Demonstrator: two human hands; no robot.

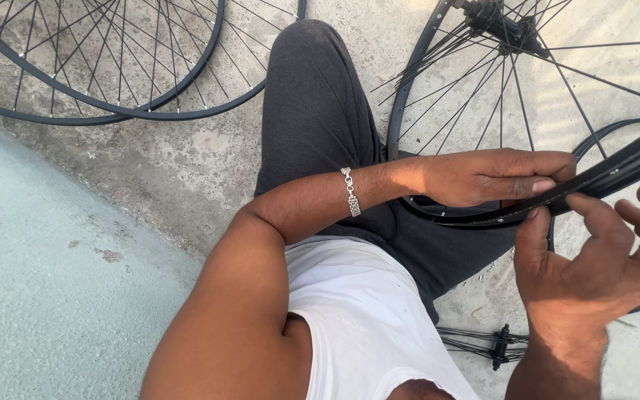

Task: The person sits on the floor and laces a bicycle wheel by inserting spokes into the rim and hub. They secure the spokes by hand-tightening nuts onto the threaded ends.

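Black bicycle rim (616,167) runs diagonally between both hands, up and right out of view, above the person's dark-trousered knee (320,111). Left hand (483,176) lies over the rim's lower end, fingers closed along it, thumb underneath: gripped. Right hand (594,259) sits just below the rim, fingers spread and partly curled; thumb tip touches the rim's underside right next to the left fingertips, the other fingers loose, not clamped. Spokes of the same wheel fan up from the rim to the hub (501,22). A second spoked wheel (112,67) lies flat on the concrete, well left of the rim. Metal bracelet (350,192) on the left wrist.
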